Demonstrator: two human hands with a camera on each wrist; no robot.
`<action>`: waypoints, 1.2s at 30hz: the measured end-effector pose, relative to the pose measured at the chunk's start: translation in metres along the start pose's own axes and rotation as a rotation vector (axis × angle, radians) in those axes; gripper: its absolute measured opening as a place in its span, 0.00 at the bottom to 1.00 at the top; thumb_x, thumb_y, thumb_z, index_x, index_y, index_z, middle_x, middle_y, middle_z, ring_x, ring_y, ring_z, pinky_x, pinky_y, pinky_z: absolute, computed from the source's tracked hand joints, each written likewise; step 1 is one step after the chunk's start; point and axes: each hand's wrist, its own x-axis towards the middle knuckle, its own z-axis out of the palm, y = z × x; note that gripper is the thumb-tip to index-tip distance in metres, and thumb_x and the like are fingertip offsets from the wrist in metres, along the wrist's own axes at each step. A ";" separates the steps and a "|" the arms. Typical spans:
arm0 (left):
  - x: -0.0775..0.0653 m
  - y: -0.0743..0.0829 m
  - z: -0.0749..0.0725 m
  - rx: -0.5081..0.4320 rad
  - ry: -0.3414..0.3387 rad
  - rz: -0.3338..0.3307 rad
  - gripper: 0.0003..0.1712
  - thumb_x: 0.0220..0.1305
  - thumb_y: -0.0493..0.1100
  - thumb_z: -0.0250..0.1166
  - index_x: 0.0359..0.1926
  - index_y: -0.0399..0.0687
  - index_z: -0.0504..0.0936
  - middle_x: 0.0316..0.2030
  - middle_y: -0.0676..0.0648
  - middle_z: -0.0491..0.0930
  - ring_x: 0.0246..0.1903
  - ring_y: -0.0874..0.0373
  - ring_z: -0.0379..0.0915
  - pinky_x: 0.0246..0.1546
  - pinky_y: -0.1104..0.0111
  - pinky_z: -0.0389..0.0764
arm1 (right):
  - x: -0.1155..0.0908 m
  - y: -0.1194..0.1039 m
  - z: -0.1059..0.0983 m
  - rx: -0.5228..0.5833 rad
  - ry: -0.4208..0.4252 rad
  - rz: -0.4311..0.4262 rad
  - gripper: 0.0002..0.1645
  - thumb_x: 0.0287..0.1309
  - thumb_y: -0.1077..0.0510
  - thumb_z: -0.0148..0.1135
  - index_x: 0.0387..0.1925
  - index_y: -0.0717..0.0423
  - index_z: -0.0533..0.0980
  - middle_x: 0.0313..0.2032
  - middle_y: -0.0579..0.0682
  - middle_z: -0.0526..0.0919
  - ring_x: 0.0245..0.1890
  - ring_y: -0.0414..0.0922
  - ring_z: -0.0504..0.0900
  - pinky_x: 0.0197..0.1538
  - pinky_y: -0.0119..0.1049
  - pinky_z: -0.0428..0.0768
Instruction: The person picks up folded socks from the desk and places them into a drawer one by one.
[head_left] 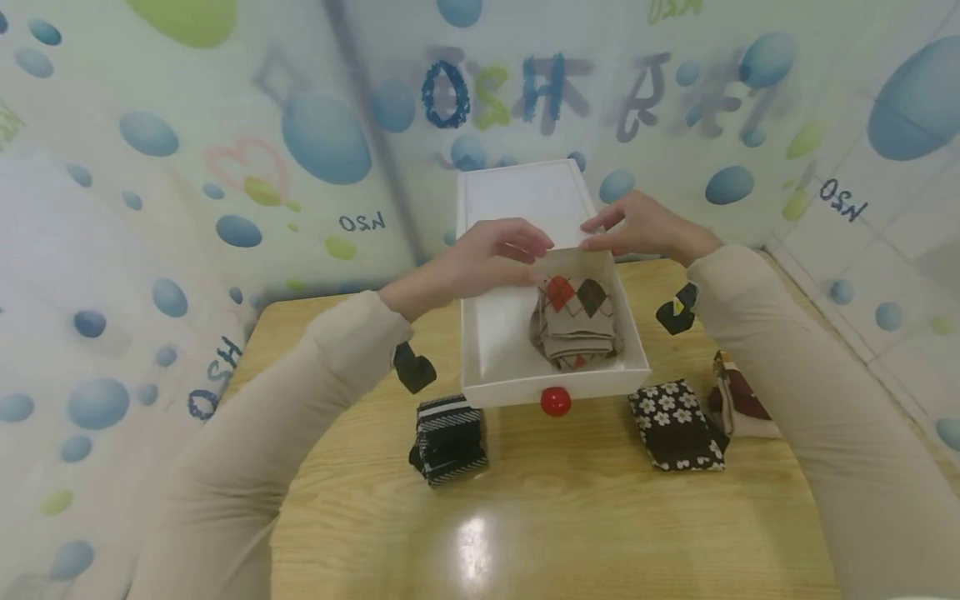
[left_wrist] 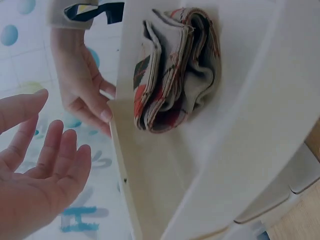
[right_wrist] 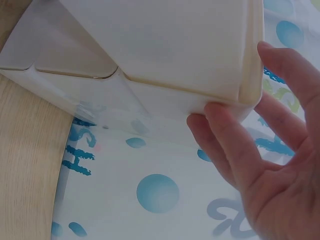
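Observation:
A white box (head_left: 487,333), open at the top, holds a folded argyle fabric piece (head_left: 581,325), apparently socks, in its right part. It is beige with red and dark diamonds. A red round knob (head_left: 556,402) sits on the box's front wall. My left hand (head_left: 498,254) hovers over the back left of the box; in the left wrist view its fingers are spread and hold nothing. My right hand (right_wrist: 275,130) pinches the far right corner of the box between thumb and fingertips. A flat white panel (head_left: 525,196) rises behind the box.
On the wooden table (head_left: 570,517), a black-and-white folded textile (head_left: 450,442) lies front left of the box. To its front right lie a black flower-patterned one (head_left: 675,425) and a brown-and-cream one (head_left: 738,400). A wall (head_left: 315,250) with blue spots stands behind.

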 end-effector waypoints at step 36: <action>-0.124 -0.049 -0.007 -0.154 0.188 -0.049 0.17 0.61 0.32 0.54 0.52 0.33 0.68 0.51 0.42 0.69 0.52 0.52 0.65 0.51 0.64 0.70 | 0.002 0.003 0.000 -0.002 -0.003 0.031 0.31 0.50 0.46 0.62 0.53 0.59 0.72 0.58 0.60 0.64 0.45 0.53 0.75 0.44 0.42 0.76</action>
